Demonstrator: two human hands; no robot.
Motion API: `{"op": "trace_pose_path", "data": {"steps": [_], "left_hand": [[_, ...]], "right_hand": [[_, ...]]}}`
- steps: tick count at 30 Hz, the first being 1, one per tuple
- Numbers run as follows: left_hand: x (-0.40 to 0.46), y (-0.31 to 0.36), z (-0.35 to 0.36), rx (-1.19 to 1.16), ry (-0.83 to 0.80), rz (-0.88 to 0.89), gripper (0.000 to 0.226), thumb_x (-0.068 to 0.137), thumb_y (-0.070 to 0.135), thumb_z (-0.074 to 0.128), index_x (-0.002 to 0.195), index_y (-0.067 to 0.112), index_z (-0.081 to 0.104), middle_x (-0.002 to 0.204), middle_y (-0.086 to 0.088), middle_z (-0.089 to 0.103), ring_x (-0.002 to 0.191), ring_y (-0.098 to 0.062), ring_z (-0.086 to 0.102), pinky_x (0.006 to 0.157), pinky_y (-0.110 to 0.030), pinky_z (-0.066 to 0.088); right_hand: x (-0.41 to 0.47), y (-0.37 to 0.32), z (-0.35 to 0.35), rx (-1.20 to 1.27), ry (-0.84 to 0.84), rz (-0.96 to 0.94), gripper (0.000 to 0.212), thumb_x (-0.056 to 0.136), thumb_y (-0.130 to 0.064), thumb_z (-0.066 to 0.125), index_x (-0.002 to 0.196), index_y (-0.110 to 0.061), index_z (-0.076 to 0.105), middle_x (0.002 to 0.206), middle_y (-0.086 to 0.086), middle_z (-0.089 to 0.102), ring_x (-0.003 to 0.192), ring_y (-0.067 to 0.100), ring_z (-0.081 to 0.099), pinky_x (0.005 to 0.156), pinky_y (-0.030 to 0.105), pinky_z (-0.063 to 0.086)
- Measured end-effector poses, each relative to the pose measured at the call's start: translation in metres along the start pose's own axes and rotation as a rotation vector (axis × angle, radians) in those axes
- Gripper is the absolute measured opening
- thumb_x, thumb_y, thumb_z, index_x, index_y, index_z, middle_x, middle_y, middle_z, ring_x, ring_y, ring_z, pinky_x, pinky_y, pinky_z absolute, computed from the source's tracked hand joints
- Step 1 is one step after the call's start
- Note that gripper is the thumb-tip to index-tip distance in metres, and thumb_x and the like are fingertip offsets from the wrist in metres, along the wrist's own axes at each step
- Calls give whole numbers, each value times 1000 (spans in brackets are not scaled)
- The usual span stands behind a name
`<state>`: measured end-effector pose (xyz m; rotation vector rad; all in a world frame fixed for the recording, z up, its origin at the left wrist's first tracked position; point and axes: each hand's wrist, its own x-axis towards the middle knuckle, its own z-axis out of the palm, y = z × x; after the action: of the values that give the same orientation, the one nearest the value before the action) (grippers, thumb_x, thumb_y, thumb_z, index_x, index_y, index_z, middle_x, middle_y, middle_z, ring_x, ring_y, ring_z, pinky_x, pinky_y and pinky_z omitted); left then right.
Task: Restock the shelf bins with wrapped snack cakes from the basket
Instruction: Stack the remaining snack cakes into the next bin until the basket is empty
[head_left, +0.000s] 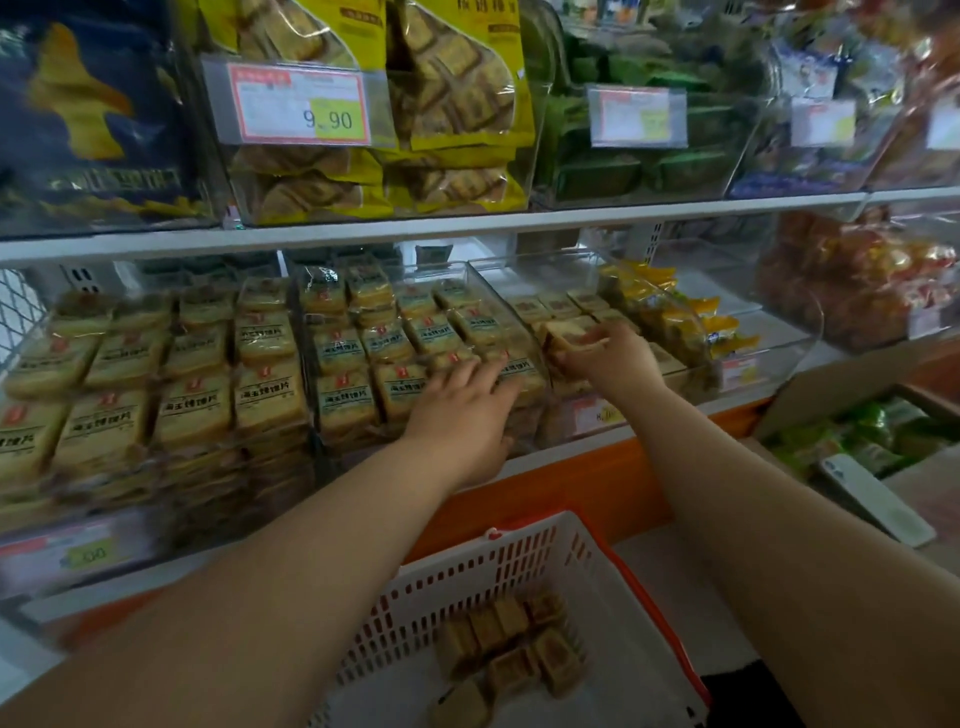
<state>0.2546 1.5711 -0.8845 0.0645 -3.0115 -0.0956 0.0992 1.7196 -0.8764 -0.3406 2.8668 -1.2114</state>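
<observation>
I see right hand (605, 358) pinching one snack cake (569, 332) over clear bin (691, 317) at 1 o'clock. Left hand (462, 410) flat, fingers straight, on packed cakes at 12. Basket (587, 561) at 6 has few cakes left. I think job nearly done.

Dim, soft blur (edges bowed), faint glare

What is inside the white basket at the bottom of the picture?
In the white basket, a small pile of wrapped snack cakes lies on its floor. The person's left forearm covers its left part, so what lies there cannot be seen.
</observation>
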Motion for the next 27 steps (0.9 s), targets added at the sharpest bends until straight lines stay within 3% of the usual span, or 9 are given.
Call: {"op": "trace_pose_path", "data": {"steps": [3, 7, 10, 12, 15, 17, 19, 22, 27], "left_hand": [[6, -1, 2, 14, 24, 12, 66, 97, 40, 51, 154, 27, 20, 163, 0, 11, 149, -27, 8, 120, -48, 10], [13, -4, 7, -9, 105, 18, 64, 97, 40, 53, 152, 28, 22, 161, 0, 16, 147, -26, 12, 120, -47, 10], [17, -7, 12, -13, 120, 4, 67, 97, 39, 53, 153, 30, 18, 161, 1, 15, 148, -24, 11, 121, -44, 5], [21, -8, 15, -9, 120, -1, 67, 97, 40, 53, 153, 31, 17, 161, 2, 15, 148, -24, 11, 121, -44, 5], [25, -10, 16, 2, 116, -6, 68, 96, 41, 53, 153, 32, 17, 161, 2, 18, 148, -23, 13, 120, -45, 8], [27, -9, 16, 0, 116, -13, 69, 95, 43, 53, 153, 32, 17, 160, 2, 18, 147, -23, 13, 120, -45, 8], [29, -9, 16, -1, 112, -18, 69, 95, 44, 53, 153, 32, 17, 160, 2, 18, 147, -22, 13, 119, -45, 7], [30, -8, 16, 1, 111, -18, 69, 95, 45, 52, 153, 32, 18, 160, 2, 17, 147, -22, 13, 119, -45, 6], [27, -9, 15, -5, 111, -14, 69, 95, 44, 53, 153, 32, 18, 161, 2, 17, 147, -21, 13, 120, -44, 4]], "right_hand": [[21, 0, 5, 20, -133, -8, 44, 76, -36, 80, 111, -24, 57, 106, 2, 60, 82, 16, 61, 57, 29, 51], [43, -1, 11, 120, -269, -99, 47, 80, -20, 78, 123, -15, 62, 119, 9, 62, 101, 23, 63, 87, 37, 56], [55, -8, 19, 187, -294, -142, 47, 86, -14, 71, 130, -12, 58, 124, 7, 58, 107, 25, 61, 95, 42, 53], [63, -13, 25, 231, -298, -162, 47, 88, -8, 66, 133, -9, 54, 123, 8, 58, 104, 24, 62, 90, 37, 55], [76, -19, 29, 317, -312, -119, 47, 88, 8, 57, 133, -4, 51, 117, 13, 60, 85, 22, 64, 66, 28, 56], [86, -19, 30, 353, -283, -92, 45, 87, 11, 54, 130, -2, 54, 109, 15, 63, 87, 27, 65, 78, 38, 57], [93, -20, 28, 444, -304, -58, 37, 89, 5, 57, 125, -2, 57, 97, 12, 65, 87, 27, 68, 84, 40, 57], [91, -26, 28, 481, -399, -28, 20, 94, -14, 62, 111, -3, 62, 89, 11, 67, 64, 13, 71, 59, 24, 57], [88, -29, 38, 394, -346, 77, 35, 90, -15, 70, 119, 1, 58, 75, 8, 65, 46, 8, 63, 47, 21, 54]]}}
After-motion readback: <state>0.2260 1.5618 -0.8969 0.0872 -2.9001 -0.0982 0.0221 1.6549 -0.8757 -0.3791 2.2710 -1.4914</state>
